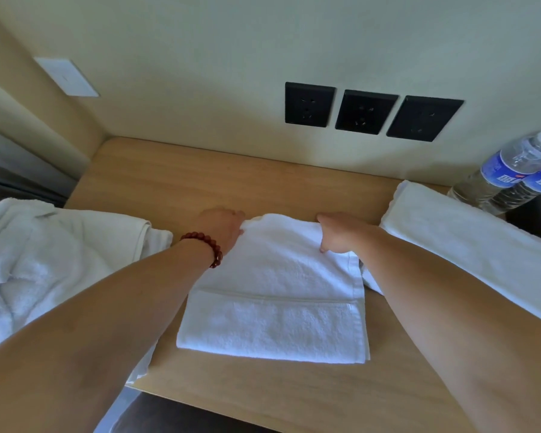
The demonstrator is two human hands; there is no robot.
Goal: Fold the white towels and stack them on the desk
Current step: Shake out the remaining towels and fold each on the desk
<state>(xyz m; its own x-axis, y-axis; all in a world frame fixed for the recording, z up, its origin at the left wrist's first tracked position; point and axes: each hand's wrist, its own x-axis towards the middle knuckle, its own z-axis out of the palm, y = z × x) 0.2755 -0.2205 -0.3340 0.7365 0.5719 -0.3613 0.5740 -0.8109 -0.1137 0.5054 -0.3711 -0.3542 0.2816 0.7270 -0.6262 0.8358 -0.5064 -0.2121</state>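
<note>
A white towel [275, 295], folded to a rough rectangle, lies in the middle of the wooden desk [219, 179]. My left hand [224, 228], with a red bead bracelet on its wrist, grips the towel's far left corner. My right hand [341, 234] grips the far right part of the towel, with the thumb on top. A second folded white towel [469, 251] lies flat on the desk's right side. A heap of unfolded white towels [53, 260] sits at the left, partly over the desk's edge.
Two water bottles [512, 170] with blue labels stand at the back right corner. Three black wall sockets [369, 112] sit on the wall above the desk. A white wall plate [66, 77] is at the upper left. Bare desk surface shows behind the towel.
</note>
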